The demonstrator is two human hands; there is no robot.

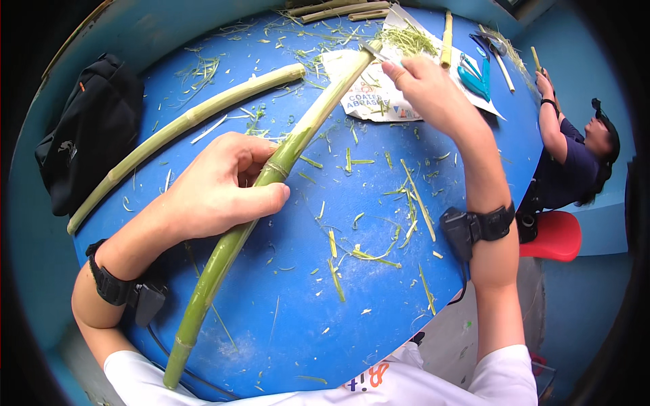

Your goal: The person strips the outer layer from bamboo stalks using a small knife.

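Observation:
A long green bamboo stalk (298, 139) lies slantwise across the blue table (379, 284), from the near left edge to the far middle. My left hand (220, 186) grips it at mid-length, thumb on top. My right hand (423, 84) is at the stalk's far end and holds a small knife (374, 52), its blade against the tip. Both wrists wear black straps with small devices.
A second, paler stalk (183, 122) lies to the left. A black bag (88, 132) sits at the table's left edge. Green shavings litter the tabletop. A white paper sheet (379, 95), blue pliers (474, 78) and cut sticks lie at the far side. Another person (575, 159) sits at the right.

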